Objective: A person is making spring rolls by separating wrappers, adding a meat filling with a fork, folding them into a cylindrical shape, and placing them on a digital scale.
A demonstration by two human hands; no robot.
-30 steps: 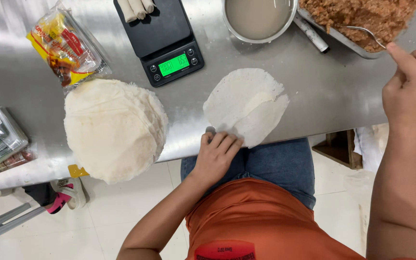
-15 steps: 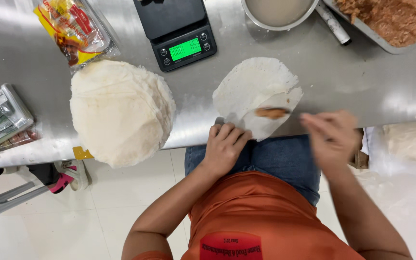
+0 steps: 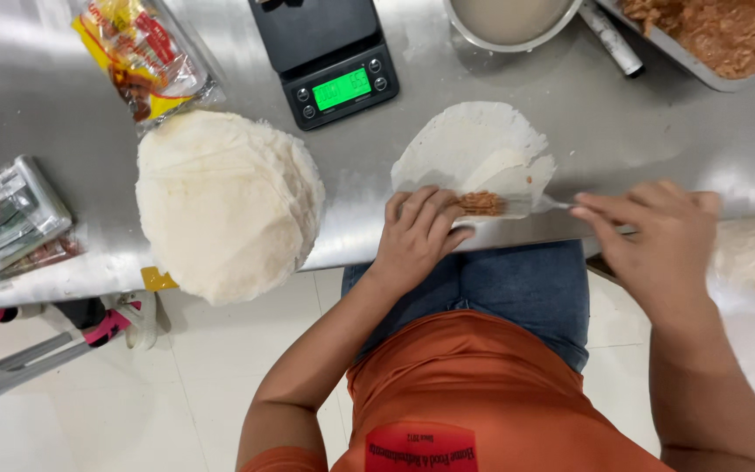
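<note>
A single thin white wrapper (image 3: pixel 474 153) lies flat on the steel table (image 3: pixel 640 140) near its front edge. My left hand (image 3: pixel 419 227) presses on the wrapper's near edge with its fingers spread. A small heap of brown minced filling (image 3: pixel 481 203) sits on the wrapper beside those fingers. My right hand (image 3: pixel 653 232) grips the handle of a metal spoon (image 3: pixel 552 204), whose bowl rests at the filling. To the left a thick stack of round white wrappers (image 3: pixel 225 201) overhangs the table edge.
A black digital scale (image 3: pixel 329 57) with a green display stands behind the wrapper. A steel bowl (image 3: pixel 504 26) of pale liquid and a tray of brown filling (image 3: pixel 701 35) are at the back right. Packets (image 3: pixel 146 57) and a clear plastic box (image 3: pixel 6 214) lie at the left.
My right hand came back from the filling tray with the spoon and set filling on the wrapper's near edge. My left hand slid up onto the wrapper.
</note>
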